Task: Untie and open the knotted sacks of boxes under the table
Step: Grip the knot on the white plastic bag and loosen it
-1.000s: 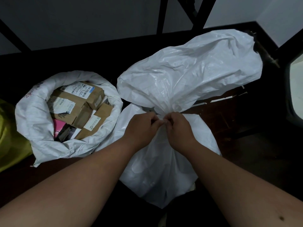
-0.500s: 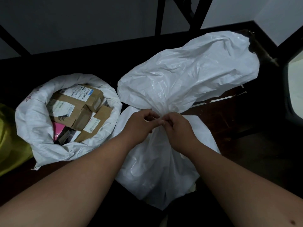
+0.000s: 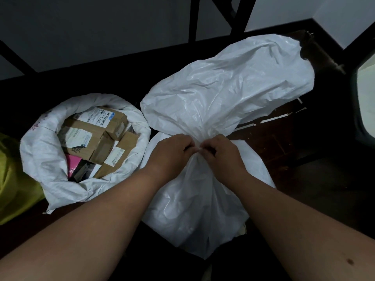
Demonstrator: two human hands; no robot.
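Both hands meet at the knot (image 3: 199,148): the left hand (image 3: 172,153) and right hand (image 3: 224,154) pinch the white sack (image 3: 203,199) there, on the dark floor. Beside it, 1 open sack (image 3: 40,159) shows cardboard boxes (image 3: 97,134).
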